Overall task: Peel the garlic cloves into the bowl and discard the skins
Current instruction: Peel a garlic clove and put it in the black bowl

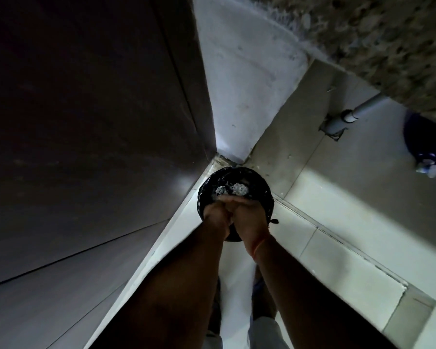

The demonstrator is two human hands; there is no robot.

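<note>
I am looking straight down at a black bin lined with a dark bag, standing on the pale tiled floor in the corner where a dark cabinet panel meets a white wall. Both my hands are held together directly over the near side of the bin, covering its front rim. My left hand and my right hand are pressed side by side, touching along the thumbs, with the fingers reaching forward over the opening; whether they are cupped around anything or simply lying flat I cannot tell, since only the backs show. Inside the bin, just beyond my fingertips, lies a heap of white papery garlic skins, with a few flecks clinging to the bag's inner wall. A thin reddish thread circles my right wrist. Behind the bin the floor corner looks grimy. To the right of the bin, well apart from it, a grey pipe runs down to the floor beneath a speckled stone countertop, and farther right still sits a dark blue object that I cannot make out clearly. Below my forearms, on the near side of the bin, I see my feet on the tiles.
</note>
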